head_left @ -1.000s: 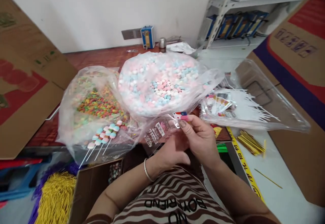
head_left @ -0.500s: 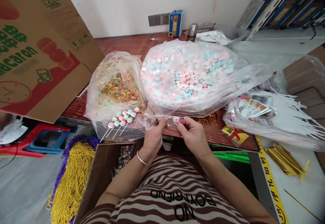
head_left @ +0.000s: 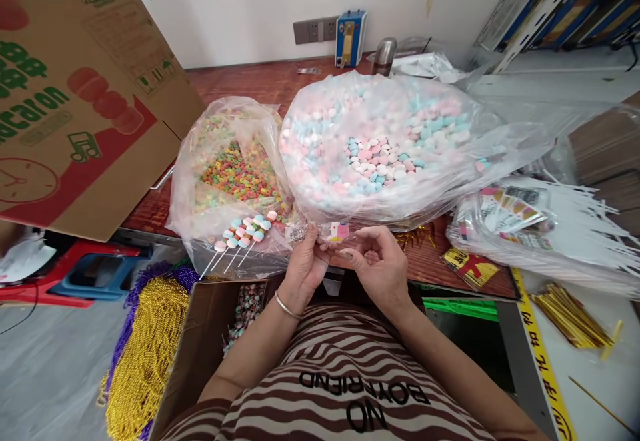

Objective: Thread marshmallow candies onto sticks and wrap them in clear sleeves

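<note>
Both hands pinch one small clear bag [head_left: 325,233], barcode and pink print showing: left hand [head_left: 303,264], right hand [head_left: 380,264], just below the pastel candy sack [head_left: 380,141].

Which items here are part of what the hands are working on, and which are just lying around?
In hand:
left hand and right hand, both pinching the small clear printed bag
candy skewers
pastel candy bag

Lying about:
cardboard box
gold bead strands
gold twist ties
blue device
</note>
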Demonstrator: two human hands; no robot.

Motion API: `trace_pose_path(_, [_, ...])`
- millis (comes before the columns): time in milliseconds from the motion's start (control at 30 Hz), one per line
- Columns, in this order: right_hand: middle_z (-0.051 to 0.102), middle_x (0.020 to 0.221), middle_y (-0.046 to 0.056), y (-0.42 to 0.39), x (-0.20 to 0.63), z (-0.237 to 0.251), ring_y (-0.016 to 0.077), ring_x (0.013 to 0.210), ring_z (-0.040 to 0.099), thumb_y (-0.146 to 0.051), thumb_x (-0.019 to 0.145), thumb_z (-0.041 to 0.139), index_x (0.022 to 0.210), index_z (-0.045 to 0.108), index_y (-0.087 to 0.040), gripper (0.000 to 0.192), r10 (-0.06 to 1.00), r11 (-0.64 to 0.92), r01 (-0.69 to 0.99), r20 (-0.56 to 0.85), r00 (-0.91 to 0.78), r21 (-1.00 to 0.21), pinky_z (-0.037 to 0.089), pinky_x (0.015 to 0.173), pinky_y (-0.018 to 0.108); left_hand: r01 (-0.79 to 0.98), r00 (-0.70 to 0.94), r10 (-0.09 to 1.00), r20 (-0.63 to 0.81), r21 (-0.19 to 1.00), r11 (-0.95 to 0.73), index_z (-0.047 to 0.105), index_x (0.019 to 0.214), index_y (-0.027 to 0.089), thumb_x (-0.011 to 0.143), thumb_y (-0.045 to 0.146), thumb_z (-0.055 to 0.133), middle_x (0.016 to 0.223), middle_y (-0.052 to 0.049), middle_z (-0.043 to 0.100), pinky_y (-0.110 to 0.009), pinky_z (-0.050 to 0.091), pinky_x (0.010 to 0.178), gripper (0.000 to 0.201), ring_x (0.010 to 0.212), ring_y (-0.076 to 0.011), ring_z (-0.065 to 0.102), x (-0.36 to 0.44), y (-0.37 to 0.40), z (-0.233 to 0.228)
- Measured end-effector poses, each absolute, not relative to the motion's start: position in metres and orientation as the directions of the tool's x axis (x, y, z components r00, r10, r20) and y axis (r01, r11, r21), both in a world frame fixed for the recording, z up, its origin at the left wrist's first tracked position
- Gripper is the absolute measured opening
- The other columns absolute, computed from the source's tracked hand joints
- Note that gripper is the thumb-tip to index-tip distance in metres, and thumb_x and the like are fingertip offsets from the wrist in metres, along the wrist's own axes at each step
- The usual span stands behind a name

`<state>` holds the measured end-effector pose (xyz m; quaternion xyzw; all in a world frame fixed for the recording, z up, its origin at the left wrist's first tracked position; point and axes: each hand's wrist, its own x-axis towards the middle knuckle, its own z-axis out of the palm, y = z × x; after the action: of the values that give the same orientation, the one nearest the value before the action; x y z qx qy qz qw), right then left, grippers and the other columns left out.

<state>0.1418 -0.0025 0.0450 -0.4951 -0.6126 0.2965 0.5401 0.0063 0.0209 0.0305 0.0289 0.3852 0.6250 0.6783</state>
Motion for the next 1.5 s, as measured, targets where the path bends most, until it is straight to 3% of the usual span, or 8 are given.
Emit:
trace_pose_path(133, [0.064,0.115,0.012,-0.006,0.141,0.048,0.025,0.096,0.064,-0.042,0.087,0.073,0.114,0.063,-0.023,0.035,0.823,0.516,0.367,0.567,0.037,-0.774,0.055,0.086,0.042,-0.848,-0.089,0.854,-0.513,0.488,0.205,0.052,0.064,0.016,0.082,0.038,0.081,0.051,0.008,0.047,-0.022,0.051,0.06,0.04,0.048,-0.0054,0.048,0.003,0.022,0.031])
trace_pose_path(233, [0.063,0.12,0.013,-0.006,0.14,0.05,0.029,0.116,0.059,-0.04,0.09,0.07,0.114,0.065,-0.024,0.03,0.835,0.524,0.366,0.549,-0.041,-0.769,0.051,0.099,0.047,-0.823,-0.097,0.851,-0.515,0.522,0.222,0.054,0.065,0.016,0.08,0.039,0.082,0.052,0.007,0.048,-0.021,0.048,0.058,0.039,0.048,-0.0055,0.047,0.004,0.02,0.03])
trace_pose_path(400, [0.062,0.127,0.013,-0.002,0.136,0.045,0.0259,0.122,0.06,-0.04,0.094,0.065,0.1,0.072,-0.022,0.02,0.935,0.349,0.163,0.333,-0.12,-0.923,0.05,0.104,0.044,-0.698,-0.34,0.877,-0.341,0.716,0.008,0.064,0.075,0.016,0.064,0.028,0.093,0.066,0.007,0.059,-0.021,0.044,0.064,0.034,0.057,-0.0057,0.051,0.012,0.014,0.031])
trace_pose_path(500, [0.065,0.127,0.011,0.0,0.136,0.039,0.0236,0.123,0.061,-0.037,0.099,0.058,0.095,0.075,-0.022,0.023,0.968,0.235,0.062,0.228,-0.103,-0.97,0.048,0.108,0.042,-0.603,-0.319,0.923,-0.216,0.797,-0.022,0.069,0.082,0.016,0.061,0.031,0.094,0.069,0.005,0.062,-0.022,0.045,0.067,0.036,0.063,-0.0076,0.054,0.013,0.01,0.034])
trace_pose_path(733, [0.058,0.143,0.006,-0.004,0.139,0.026,0.0215,0.121,0.062,-0.024,0.101,0.055,0.106,0.076,-0.029,0.023,0.914,0.405,0.032,0.405,-0.001,-0.914,0.05,0.108,0.043,-0.735,-0.078,0.896,-0.436,0.633,0.244,0.065,0.07,0.013,0.053,0.033,0.098,0.06,0.006,0.058,-0.019,0.041,0.053,0.042,0.049,-0.0029,0.043,0.006,0.013,0.028])
trace_pose_path(1033, [0.058,0.141,0.012,-0.009,0.143,0.034,0.0262,0.125,0.061,-0.035,0.096,0.062,0.111,0.072,-0.024,0.021,0.929,0.369,0.129,0.368,-0.033,-0.92,0.048,0.11,0.048,-0.677,-0.381,0.868,-0.32,0.736,-0.026,0.058,0.066,0.016,0.05,0.031,0.098,0.058,0.008,0.056,-0.02,0.041,0.056,0.046,0.051,-0.0041,0.047,0.015,0.013,0.026])
trace_pose_path(1333, [0.067,0.136,0.01,-0.005,0.136,0.024,0.0218,0.124,0.064,-0.027,0.1,0.056,0.113,0.076,-0.024,0.024,0.936,0.352,0.155,0.347,-0.059,-0.923,0.052,0.107,0.04,-0.653,-0.155,0.941,-0.302,0.746,0.132,0.069,0.075,0.014,0.056,0.033,0.096,0.063,0.004,0.06,-0.02,0.04,0.055,0.039,0.055,-0.0055,0.049,0.013,0.007,0.024])
trace_pose_path(1500, [0.074,0.12,0.01,-0.007,0.14,0.027,0.0211,0.114,0.069,-0.021,0.101,0.055,0.112,0.076,-0.024,0.024,0.917,0.395,0.181,0.397,-0.022,-0.901,0.056,0.1,0.039,-0.749,0.019,0.914,-0.406,0.599,0.281,0.06,0.063,0.014,0.062,0.036,0.094,0.053,0.007,0.049,-0.021,0.044,0.056,0.041,0.048,-0.0041,0.042,0.008,0.009,0.017])
